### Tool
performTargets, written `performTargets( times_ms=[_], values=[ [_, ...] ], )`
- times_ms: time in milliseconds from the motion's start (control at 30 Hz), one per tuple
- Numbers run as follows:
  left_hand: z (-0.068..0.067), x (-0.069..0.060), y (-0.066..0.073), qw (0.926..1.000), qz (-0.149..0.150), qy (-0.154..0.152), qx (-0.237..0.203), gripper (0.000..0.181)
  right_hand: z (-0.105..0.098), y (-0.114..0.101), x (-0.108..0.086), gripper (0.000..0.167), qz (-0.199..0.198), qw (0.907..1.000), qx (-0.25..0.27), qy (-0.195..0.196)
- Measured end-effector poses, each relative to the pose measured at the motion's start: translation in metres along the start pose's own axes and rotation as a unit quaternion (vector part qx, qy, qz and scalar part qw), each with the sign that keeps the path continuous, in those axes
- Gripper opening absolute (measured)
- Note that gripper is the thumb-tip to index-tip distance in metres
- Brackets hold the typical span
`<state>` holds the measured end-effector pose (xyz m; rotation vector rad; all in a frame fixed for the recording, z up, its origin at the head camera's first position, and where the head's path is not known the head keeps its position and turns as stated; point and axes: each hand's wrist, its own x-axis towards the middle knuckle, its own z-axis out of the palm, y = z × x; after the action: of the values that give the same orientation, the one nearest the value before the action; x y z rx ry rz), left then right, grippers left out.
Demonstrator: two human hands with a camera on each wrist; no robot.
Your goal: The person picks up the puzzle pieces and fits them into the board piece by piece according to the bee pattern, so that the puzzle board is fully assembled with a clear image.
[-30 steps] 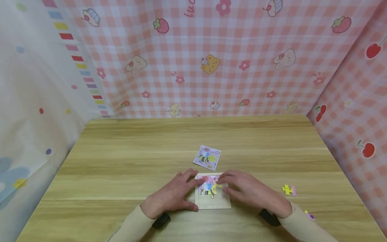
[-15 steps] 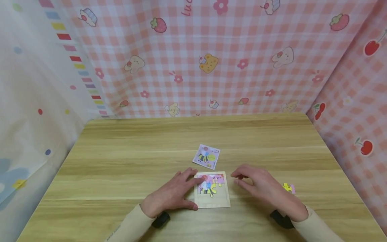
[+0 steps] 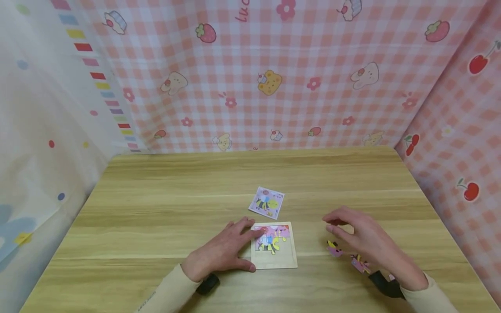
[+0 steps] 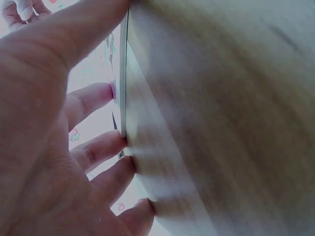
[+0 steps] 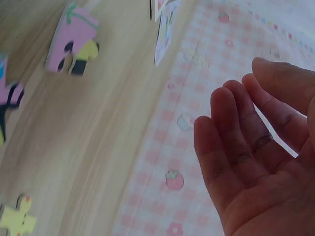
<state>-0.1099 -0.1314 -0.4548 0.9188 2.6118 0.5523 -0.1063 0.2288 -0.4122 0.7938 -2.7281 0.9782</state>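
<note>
My left hand rests at the left side of a small square wooden puzzle board. Its index fingertip touches the board's upper left part and the thumb lies at the lower left corner. Joined jigsaw pieces with a bee picture fill the upper part of the board. To the right of the board, my right hand hovers above the table, its fingers loosely bent and holding nothing. Below it lie a pink jigsaw piece, a yellow piece and another piece cut off by the view's edge.
A square bee picture card lies on the wooden table just behind the board. Pink checked cloth hangs behind the table and at its right, with a pale dotted cloth at the left.
My right hand has left the board's upper right corner and moved right, over the loose pieces. A piece now shows in that corner. The left hand stays in place on the board.
</note>
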Motion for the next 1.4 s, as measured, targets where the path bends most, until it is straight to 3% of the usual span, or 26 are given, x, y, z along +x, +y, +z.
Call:
performTargets(
  times_ms=[267,533,900,1133,1400],
  values=[
    [0.002,0.001,-0.001,1.0,0.0,-0.003,0.009,0.09,-0.011,0.017,-0.013,0.028,-0.022,0.9978,-0.033,0.053],
    [0.002,0.001,0.0,0.9999,0.0,-0.001,0.013,0.091,-0.028,0.031,-0.029,0.028,0.017,0.9973,-0.031,0.064],
    [0.002,0.0,-0.001,0.9999,-0.001,0.001,0.011,0.09,-0.05,0.053,-0.045,0.025,0.08,0.9951,0.029,0.05],
    [0.002,0.0,0.0,0.9999,0.0,0.001,0.014,0.09,-0.052,0.07,-0.052,0.023,0.082,0.9951,0.046,0.034],
    [0.001,0.0,0.0,0.9999,-0.002,-0.001,0.014,0.09,-0.057,0.087,-0.059,0.023,0.087,0.9939,0.067,-0.015]
  ],
)
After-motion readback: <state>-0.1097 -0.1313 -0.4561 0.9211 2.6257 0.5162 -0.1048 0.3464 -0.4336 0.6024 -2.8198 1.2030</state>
